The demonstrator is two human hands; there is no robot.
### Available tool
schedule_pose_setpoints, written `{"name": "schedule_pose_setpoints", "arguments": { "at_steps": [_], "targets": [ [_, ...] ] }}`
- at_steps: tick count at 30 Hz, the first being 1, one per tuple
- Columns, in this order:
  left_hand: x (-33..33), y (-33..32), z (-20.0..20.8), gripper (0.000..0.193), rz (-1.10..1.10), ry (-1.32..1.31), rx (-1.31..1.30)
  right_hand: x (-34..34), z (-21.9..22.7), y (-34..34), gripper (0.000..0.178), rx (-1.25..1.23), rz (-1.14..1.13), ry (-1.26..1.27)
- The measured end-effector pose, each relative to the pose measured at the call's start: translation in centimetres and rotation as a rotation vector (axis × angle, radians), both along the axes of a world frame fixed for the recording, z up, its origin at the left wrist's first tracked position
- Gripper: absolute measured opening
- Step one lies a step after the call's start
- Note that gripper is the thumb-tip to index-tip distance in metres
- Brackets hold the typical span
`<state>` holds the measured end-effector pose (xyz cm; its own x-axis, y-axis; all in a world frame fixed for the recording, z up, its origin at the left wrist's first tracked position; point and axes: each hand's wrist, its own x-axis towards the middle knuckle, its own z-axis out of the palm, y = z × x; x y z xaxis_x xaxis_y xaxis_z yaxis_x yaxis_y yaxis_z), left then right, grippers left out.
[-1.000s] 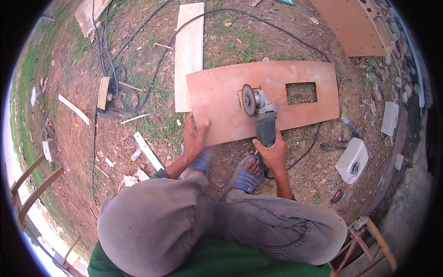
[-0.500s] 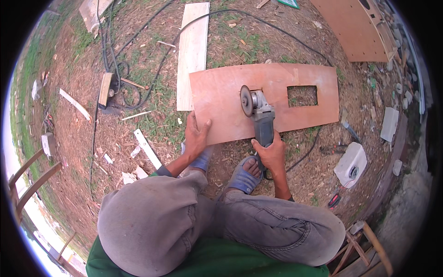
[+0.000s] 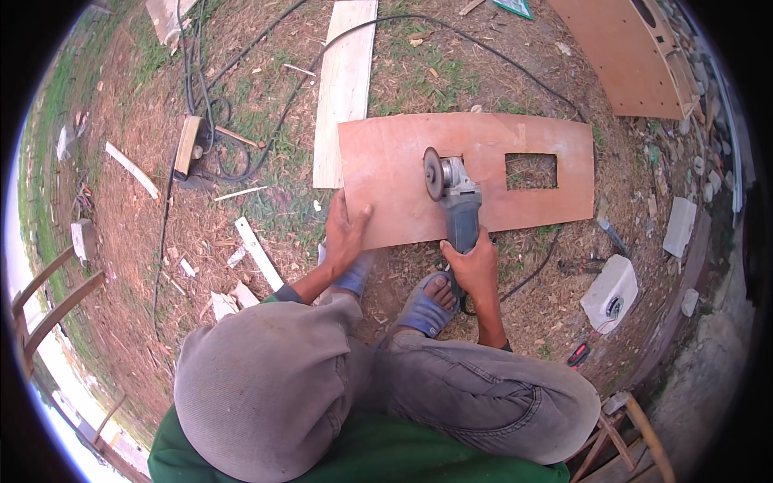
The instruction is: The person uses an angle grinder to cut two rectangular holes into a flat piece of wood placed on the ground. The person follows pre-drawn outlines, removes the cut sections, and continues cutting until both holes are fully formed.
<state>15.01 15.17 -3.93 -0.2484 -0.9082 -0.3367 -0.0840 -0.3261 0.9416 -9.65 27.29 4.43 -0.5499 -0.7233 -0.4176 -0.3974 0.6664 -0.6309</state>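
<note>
My right hand [image 3: 475, 264] is wrapped round the grey body of an angle grinder [image 3: 461, 219]. Its round disc [image 3: 433, 174] stands on edge over a reddish-brown plywood panel [image 3: 394, 201]; whether the disc touches the wood I cannot tell. A rectangular opening [image 3: 531, 171] is cut through the panel's right part, and a second, smaller cut shows partly behind the grinder's head. My left hand [image 3: 346, 232] grips the panel's near left corner, thumb on top and the other fingers along the left edge.
A pale board [image 3: 345, 97] lies partly beneath the panel's left end. Black cable [image 3: 483, 50] loops across the grass. At the right are a white block-like container [image 3: 609, 294] and a larger plywood piece with holes [image 3: 632, 68]. A white metal strip [image 3: 258, 253] lies at left.
The view has shifted slightly, and the panel's left end sits a little differently against the pale board. Both hands keep their grips, with the grinder in nearly the same spot on the panel.
</note>
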Motion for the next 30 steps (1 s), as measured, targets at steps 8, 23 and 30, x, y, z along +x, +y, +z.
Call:
{"name": "schedule_pose_setpoints", "arguments": {
  "at_steps": [8, 23, 30],
  "targets": [
    [0.2, -0.1, 0.2, 0.061, -0.042, -0.096, -0.060, 0.1, 0.4, 0.0, 0.064, 0.008, -0.005, -0.026],
    [4.5, -2.2, 3.9, 0.066, -0.061, -0.603, 0.064, -0.5, 2.1, 5.1, 0.037, -0.317, -0.340, -0.380],
    [-2.2, -8.1, 4.9, 0.097, -0.702, -0.673, -0.756, -0.4, 1.4, 6.1, 0.034, -0.364, -0.347, -0.311]
  ]
}}
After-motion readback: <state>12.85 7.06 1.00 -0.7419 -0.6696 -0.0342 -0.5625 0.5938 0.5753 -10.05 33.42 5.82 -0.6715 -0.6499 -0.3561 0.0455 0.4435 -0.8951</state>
